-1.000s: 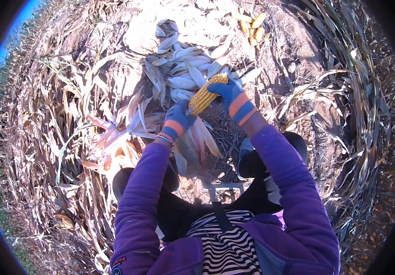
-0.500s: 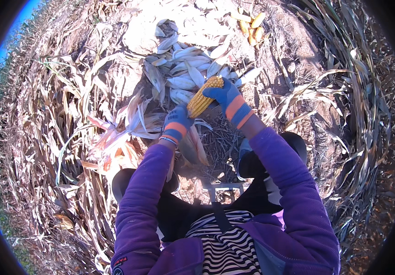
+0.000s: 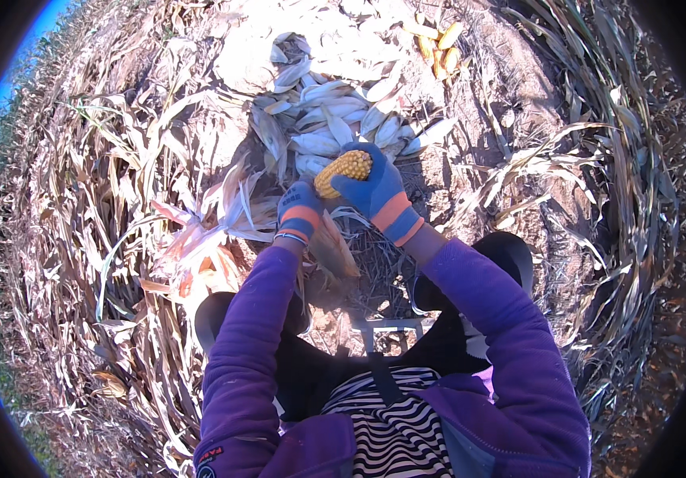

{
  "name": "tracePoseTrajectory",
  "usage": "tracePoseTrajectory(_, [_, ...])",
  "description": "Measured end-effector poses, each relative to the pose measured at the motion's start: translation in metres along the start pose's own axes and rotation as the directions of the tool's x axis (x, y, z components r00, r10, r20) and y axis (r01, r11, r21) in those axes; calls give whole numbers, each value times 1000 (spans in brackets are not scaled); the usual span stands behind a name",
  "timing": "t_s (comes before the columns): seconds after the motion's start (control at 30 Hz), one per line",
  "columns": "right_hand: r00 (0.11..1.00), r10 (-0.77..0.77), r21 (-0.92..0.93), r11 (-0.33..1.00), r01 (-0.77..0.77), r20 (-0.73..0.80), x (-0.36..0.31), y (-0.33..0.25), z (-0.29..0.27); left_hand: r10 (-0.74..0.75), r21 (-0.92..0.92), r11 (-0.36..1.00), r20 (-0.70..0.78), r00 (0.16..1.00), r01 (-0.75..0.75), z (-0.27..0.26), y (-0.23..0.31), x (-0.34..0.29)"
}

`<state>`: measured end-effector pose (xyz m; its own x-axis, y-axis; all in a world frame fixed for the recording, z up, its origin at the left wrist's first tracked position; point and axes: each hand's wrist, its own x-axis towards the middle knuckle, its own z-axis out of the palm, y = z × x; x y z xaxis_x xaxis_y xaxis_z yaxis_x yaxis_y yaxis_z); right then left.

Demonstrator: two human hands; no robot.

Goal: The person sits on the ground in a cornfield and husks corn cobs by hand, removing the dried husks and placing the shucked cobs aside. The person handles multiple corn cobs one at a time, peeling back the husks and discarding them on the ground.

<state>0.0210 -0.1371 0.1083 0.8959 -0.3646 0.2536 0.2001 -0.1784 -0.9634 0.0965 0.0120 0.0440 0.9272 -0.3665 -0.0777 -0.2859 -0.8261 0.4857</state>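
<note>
A yellow ear of corn point(image 3: 343, 173), bare of husk over its visible part, is held between my two gloved hands. My right hand point(image 3: 376, 185), in a blue and orange glove, wraps round the ear's upper right side. At its lower left end my left hand point(image 3: 299, 205), gloved alike, is closed on the base. A pale dry husk point(image 3: 333, 248) hangs below the left hand; whether it still joins the ear is hidden. Just beyond the hands lies a pile of ears in pale husks point(image 3: 323, 111).
Several bare yellow ears point(image 3: 439, 49) lie on the ground at the far right. Loose peeled husks point(image 3: 211, 231) are heaped to the left. Dry stalks and leaves point(image 3: 590, 159) run along both sides. My bent knees point(image 3: 506, 259) flank the work spot.
The ear has tilted and moved slightly left, its tip turning toward me. My right hand has shifted left and covers more of it. My left hand has moved slightly left.
</note>
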Motion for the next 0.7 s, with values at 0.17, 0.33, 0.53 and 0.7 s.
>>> tracePoseTrajectory(0.17, [927, 372, 600, 752, -273, -44, 28, 16, -33, 5, -129, 991, -142, 990, -24, -10, -5, 3])
tracePoseTrajectory(0.33, [876, 477, 756, 545, -362, 75, 37, 27, -53, 121, -173, 965, -369, 921, -197, -37, -14, 11])
tracePoseTrajectory(0.53, [802, 583, 841, 365, -399, 127, 43, 35, -51, 266, 181, 964, -575, 774, -196, -115, -70, 24])
tracePoseTrajectory(0.7, [799, 584, 859, 327, -393, 144, 43, 66, -68, 3, 444, 815, -645, 764, 372, -179, -90, -5])
